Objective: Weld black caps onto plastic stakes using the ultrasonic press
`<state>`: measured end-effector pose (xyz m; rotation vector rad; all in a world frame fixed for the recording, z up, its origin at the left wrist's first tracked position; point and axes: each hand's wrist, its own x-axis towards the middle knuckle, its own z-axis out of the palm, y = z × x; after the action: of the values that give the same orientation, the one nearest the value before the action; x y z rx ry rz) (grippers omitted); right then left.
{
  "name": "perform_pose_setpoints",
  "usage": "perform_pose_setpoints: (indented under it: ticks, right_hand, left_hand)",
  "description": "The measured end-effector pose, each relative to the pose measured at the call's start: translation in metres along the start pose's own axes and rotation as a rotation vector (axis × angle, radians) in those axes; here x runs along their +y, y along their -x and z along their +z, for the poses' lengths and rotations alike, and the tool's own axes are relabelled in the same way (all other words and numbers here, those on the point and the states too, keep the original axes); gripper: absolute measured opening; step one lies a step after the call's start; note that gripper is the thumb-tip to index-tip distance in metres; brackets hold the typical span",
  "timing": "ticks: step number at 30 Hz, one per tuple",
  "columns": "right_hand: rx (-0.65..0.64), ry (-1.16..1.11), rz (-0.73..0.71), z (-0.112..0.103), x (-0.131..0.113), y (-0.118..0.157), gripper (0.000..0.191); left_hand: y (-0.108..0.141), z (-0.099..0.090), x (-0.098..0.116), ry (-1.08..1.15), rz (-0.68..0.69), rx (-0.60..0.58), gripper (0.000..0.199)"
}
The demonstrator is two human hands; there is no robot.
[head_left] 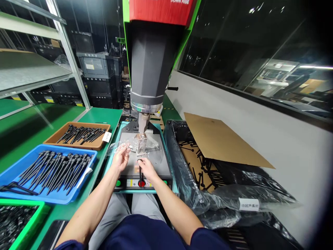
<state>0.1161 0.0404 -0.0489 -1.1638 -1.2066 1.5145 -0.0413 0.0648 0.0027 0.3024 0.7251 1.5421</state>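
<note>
A: Hands?
B: Right hand (pixel 147 169) pinches a black rod part (pixel 140 173) by its head end, in front of the machine horn (pixel 143 123), near the red button (pixel 143 184). Left hand (pixel 121 159) half curled at clear film (pixel 113 148); can't tell if gripping it.
A: Other rods?
B: Blue tray (pixel 56 200) and brown tray (pixel 78 145), left worktop (pixel 101 116). More in the lined bin (pixel 178 166), right, cardboard sheet (pixel 221 142) partly over it.
</note>
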Motion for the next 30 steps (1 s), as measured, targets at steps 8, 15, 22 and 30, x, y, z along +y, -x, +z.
perform_pose_setpoints:
  ticks: [8, 15, 22, 30]
  right_hand:
    - [-0.231, -0.259, -0.087, 0.005, -0.030, 0.050, 0.052]
    - [-0.155, -0.240, -0.272, 0.007, -0.044, 0.053, 0.042]
    - [-0.108, -0.222, -0.253, 0.027, -0.050, 0.055, 0.041]
    - [-0.077, -0.221, -0.209, 0.029, -0.046, 0.055, 0.059]
  left_hand:
    - [0.018, -0.042, -0.008, -0.118, -0.141, -0.001, 0.026]
    - [0.073, -0.075, -0.018, -0.678, -0.177, -0.048, 0.050]
    - [0.101, -0.046, -0.020, -0.942, 0.217, -0.196, 0.039]
    - [0.119, -0.042, 0.004, -1.071, 0.261, -0.189, 0.009]
